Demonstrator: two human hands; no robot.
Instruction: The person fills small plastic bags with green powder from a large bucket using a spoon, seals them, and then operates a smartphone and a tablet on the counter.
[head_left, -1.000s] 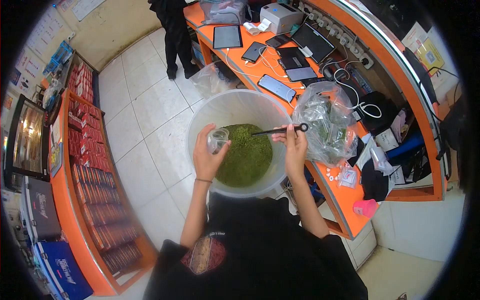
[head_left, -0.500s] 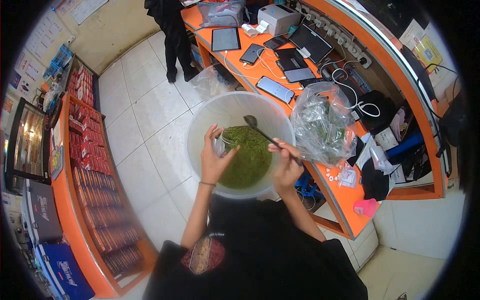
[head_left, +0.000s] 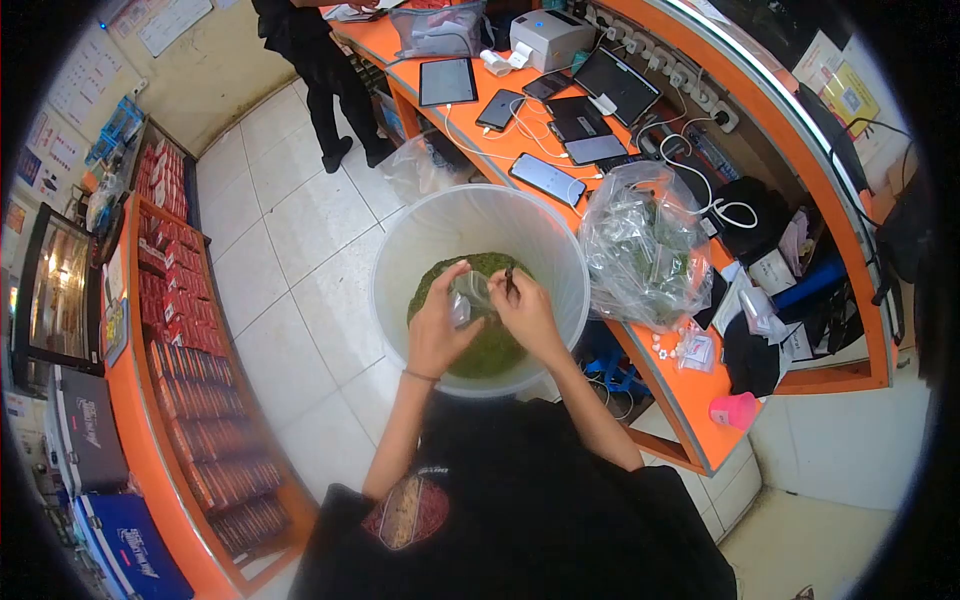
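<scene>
A large translucent tub (head_left: 400, 225) stands in front of me with green, finely crumbled material (head_left: 490, 362) in its bottom. My left hand (head_left: 438, 328) is over the tub, its fingers closed around a small clear plastic bag (head_left: 462, 308). Close beside it, my right hand (head_left: 527, 318) grips a dark spoon (head_left: 510, 278) and has its fingertips at the bag's opening. Only a short piece of the spoon shows; its bowl is hidden.
On the orange counter (head_left: 672, 398) lie a large clear bag of green material (head_left: 645, 250), phones (head_left: 548, 178), a tablet (head_left: 448, 82), cables and a pink cup (head_left: 733, 410). A printer (head_left: 550, 42) sits farther back. Another person (head_left: 325, 85) stands at the far end. Stocked shelves (head_left: 215, 420) line the left.
My right hand has moved left and turned, bringing the spoon to the small bag in my left hand. The other person has stepped left.
</scene>
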